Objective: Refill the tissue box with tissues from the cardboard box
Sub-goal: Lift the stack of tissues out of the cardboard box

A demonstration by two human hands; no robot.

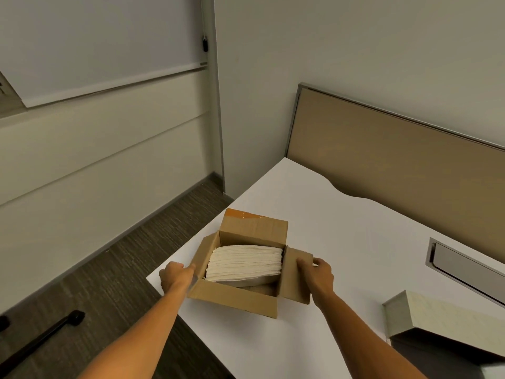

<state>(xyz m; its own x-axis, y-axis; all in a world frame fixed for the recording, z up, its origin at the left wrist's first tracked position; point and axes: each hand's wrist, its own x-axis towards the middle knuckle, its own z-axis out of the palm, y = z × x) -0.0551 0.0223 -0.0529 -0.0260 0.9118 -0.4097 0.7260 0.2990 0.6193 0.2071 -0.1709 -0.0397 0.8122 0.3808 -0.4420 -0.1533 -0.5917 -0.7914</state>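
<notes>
Both hands grip opposite side flaps of the open cardboard box (240, 294): left hand (173, 276), right hand (319, 272); tissues (244, 262) stacked inside.

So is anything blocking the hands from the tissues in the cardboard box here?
Nothing visible. All four flaps of the cardboard box are folded out, and the tissues lie exposed. The left hand holds the left flap and the right hand the right flap, both beside the stack.

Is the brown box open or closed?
Open. The cardboard box has its flaps folded outward, the left hand and right hand grip the side flaps, and the tissues show inside.
</notes>
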